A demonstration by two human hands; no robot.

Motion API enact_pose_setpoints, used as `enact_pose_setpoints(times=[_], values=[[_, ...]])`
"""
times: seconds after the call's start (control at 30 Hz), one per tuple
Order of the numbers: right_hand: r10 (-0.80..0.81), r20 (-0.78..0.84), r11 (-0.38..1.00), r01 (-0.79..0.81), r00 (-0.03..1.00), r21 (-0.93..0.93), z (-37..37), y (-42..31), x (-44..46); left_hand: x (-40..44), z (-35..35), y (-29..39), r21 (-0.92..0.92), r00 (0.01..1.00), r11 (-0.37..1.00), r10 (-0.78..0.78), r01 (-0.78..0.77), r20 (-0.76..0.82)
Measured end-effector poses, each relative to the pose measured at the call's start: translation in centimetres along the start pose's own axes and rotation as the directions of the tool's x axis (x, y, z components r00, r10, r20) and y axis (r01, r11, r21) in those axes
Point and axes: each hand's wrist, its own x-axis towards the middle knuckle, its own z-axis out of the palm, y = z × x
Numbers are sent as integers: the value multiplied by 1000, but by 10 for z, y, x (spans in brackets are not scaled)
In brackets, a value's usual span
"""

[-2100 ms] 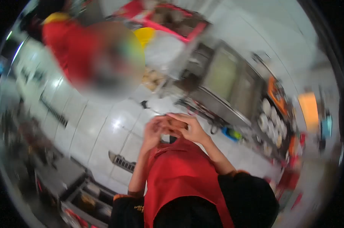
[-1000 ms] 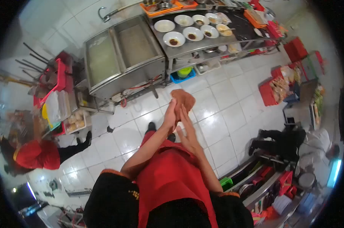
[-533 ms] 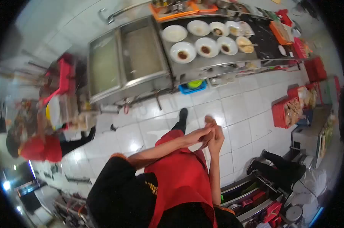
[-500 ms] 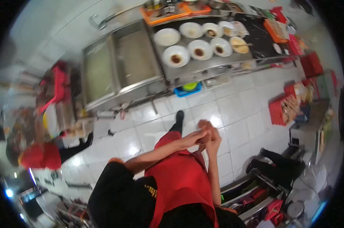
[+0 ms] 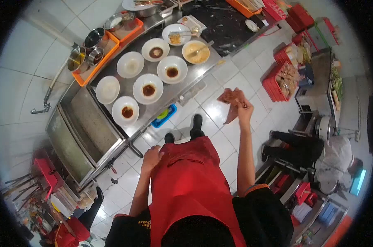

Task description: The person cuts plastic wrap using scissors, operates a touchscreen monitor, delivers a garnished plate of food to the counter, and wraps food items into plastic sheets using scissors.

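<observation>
My right hand [image 5: 244, 109] pinches a crumpled brown cloth [image 5: 231, 103], which hangs out to the right over the tiled floor. My left hand [image 5: 152, 158] is at the left edge of my red apron [image 5: 186, 181], holding nothing, its fingers apart. In front of me, several white bowls stand on a steel counter [image 5: 170, 92]. Dark sauce lies in some, such as the near bowl [image 5: 125, 111]. A bowl of yellow mixture [image 5: 196, 52] has a utensil in it.
A two-basin steel unit [image 5: 87, 136] adjoins the counter at left. Orange trays with metal pots [image 5: 96, 38] stand behind the bowls. Red crates [image 5: 277, 84] sit at right. One co-worker in red [image 5: 71, 232] is at lower left, another person's dark-clothed legs [image 5: 293, 149] at right.
My hands have come apart; the cloth stays in my right hand, while my left has moved down to the apron. The view has turned, bringing the bowls closer.
</observation>
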Motion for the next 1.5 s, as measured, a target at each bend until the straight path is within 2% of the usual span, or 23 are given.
enact_pose_setpoints(times=[0.07, 0.2, 0.37, 0.47, 0.57, 0.63, 0.7, 0.73, 0.77, 0.83, 0.87, 0.93, 0.97, 1.0, 1.03, 1.07, 1.1, 1.13, 1.17, 1.23, 1.3, 1.4, 1.5], values=[[-55, -11, 991, 56, 998, 120, 4, -4, 64, 24, 9, -15, 195, 976, 964, -199, 179, 88], [-33, -10, 996, 34, 999, 86, 32, 12, 208, 69, 36, -21, -24, 968, 968, -250, 249, -34], [-41, 105, 982, 21, 994, 190, 108, 9, 376, 120, 61, 47, 3, 900, 900, -436, 436, -17], [-50, 208, 952, -17, 977, 306, 168, 5, 457, 158, 43, 137, -367, 911, 855, -411, 366, -47], [-124, 302, 947, 22, 945, 321, 204, -49, 500, 194, 24, 208, -481, 934, 833, -349, 272, -75], [-340, 179, 931, 302, 923, 207, 234, -37, 530, 214, 30, 224, -528, 944, 808, -327, 261, -35], [-233, 130, 925, 178, 964, 336, 237, -42, 530, 233, 23, 238, -557, 968, 804, -250, 209, 1], [-281, 242, 913, 181, 929, 366, 234, -29, 532, 242, 23, 239, -546, 972, 813, -235, 201, 8], [-329, 347, 899, 179, 878, 399, 228, -15, 531, 249, 27, 235, -560, 977, 805, -211, 196, 39], [-252, 731, 902, -120, 634, 415, 173, -29, 494, 262, 28, 231, -563, 984, 808, -162, 174, 72], [-111, 864, 917, -286, 490, 279, 151, -28, 472, 269, 27, 232, -513, 977, 833, -156, 208, 144], [-18, 990, 918, -390, 142, 73, 107, -1, 429, 285, 33, 228, -511, 920, 778, -220, 367, 325], [-101, 991, 931, -342, 84, 124, 88, 19, 398, 296, 72, 185, -529, 949, 790, -215, 309, 232], [-98, 981, 917, -399, -168, 24, 73, 39, 376, 306, 110, 144, -538, 969, 806, -208, 248, 135], [-148, 957, 976, -193, -251, 101, 55, 50, 351, 315, 144, 108, -536, 979, 823, -200, 188, 38], [212, 871, 956, 280, -443, -91, 46, 77, 322, 311, 144, 104, -488, 972, 842, -219, 230, 80], [270, 895, 947, 267, -355, -180, 19, 48, 310, 302, 140, 107, -435, 963, 859, -238, 270, 128], [425, 812, 905, 157, -400, -396, 17, 57, 303, 290, 139, 106, -396, 945, 860, -270, 323, 183], [422, 822, 906, 151, -382, -395, 10, 73, 304, 281, 142, 104, -370, 930, 857, -295, 359, 220], [376, 907, 919, 199, -189, -340, -4, 100, 322, 265, 145, 103, -334, 899, 844, -338, 421, 277], [432, 884, 898, 182, -177, -402, -21, 83, 355, 253, 152, 104, -311, 873, 828, -376, 467, 309], [310, 944, 947, 47, 110, -317, -46, 56, 398, 255, 162, 125, -292, 842, 804, -418, 517, 340], [106, 971, 994, -23, 215, -103, -63, 82, 441, 291, 175, 163, -269, 833, 806, -430, 528, 347]])
